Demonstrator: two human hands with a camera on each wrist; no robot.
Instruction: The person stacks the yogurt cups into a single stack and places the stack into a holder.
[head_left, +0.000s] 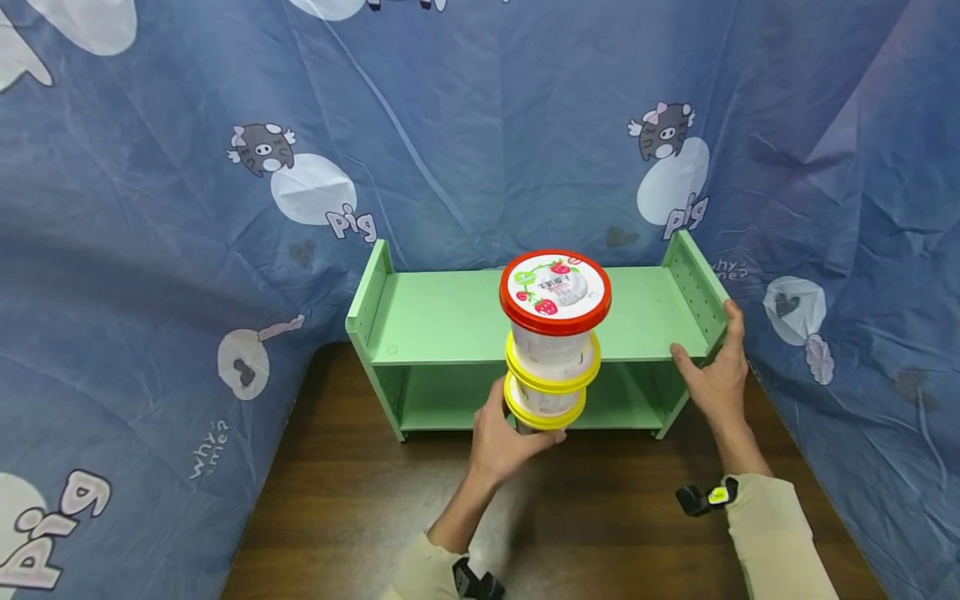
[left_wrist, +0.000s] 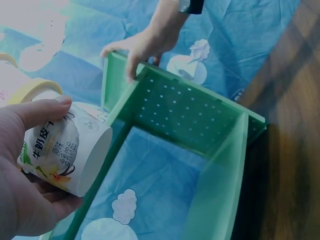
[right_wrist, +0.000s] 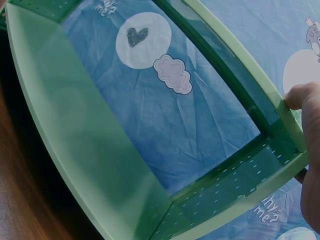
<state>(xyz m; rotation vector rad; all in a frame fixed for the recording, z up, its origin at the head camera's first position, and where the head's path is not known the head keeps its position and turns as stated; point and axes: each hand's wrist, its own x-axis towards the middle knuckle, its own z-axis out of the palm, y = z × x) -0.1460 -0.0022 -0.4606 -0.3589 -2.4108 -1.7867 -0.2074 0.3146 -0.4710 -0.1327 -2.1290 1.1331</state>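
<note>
My left hand (head_left: 504, 450) grips the lowest of three stacked tubs near the front of a green two-tier shelf (head_left: 442, 317). The top tub (head_left: 557, 292) has a red-rimmed lid with strawberries printed on it; the two under it have yellow rims. In the left wrist view, the bottom tub (left_wrist: 62, 150) is white with dark lettering and tilted in the frame, thumb over its side and fingers beneath. My right hand (head_left: 720, 383) holds the shelf's right side panel (head_left: 697, 287), thumb inside and fingers outside. The right wrist view shows its thumb (right_wrist: 302, 92) at the green edge.
The shelf stands on a brown wood-grain surface (head_left: 360, 517), its lower board (head_left: 450, 408) partly hidden by the tubs and left hand. Blue cloth (head_left: 465, 125) with pig prints hangs behind and along both sides. The perforated side panel (left_wrist: 180, 110) shows many small holes.
</note>
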